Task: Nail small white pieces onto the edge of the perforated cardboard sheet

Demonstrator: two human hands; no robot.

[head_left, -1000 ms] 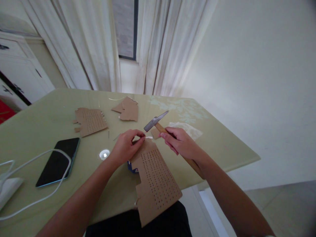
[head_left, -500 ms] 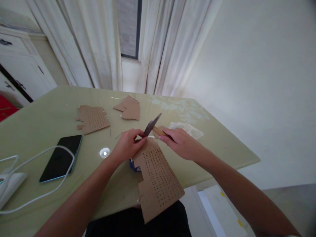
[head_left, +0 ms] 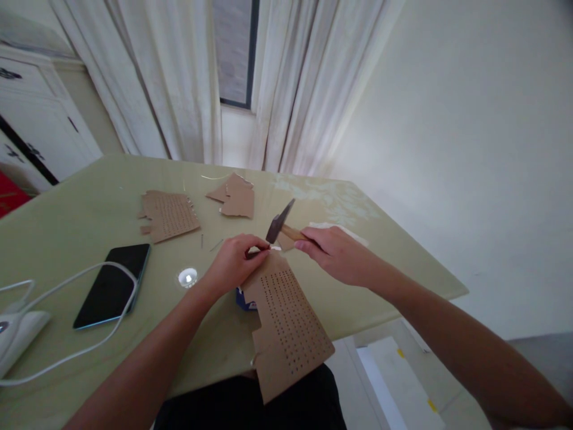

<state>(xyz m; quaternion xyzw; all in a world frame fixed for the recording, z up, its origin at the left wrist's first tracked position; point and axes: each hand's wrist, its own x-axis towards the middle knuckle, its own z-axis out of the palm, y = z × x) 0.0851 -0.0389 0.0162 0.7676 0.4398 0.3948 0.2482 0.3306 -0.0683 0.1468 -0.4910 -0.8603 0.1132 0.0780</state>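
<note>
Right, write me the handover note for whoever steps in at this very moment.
Left hand: grip pinched at the top edge of the brown perforated cardboard sheet; what it pinches is too small to tell.
Right hand: grip shut on the wooden-handled hammer, head raised just above that edge.
The sheet overhangs the pale green table toward the lap, over a small blue object.
Two more cardboard pieces lie farther back; a black phone with white cable sits left.
Done and left: not readable from here.

Brown hole-dotted cardboard (head_left: 286,322), green table (head_left: 89,221)
</note>
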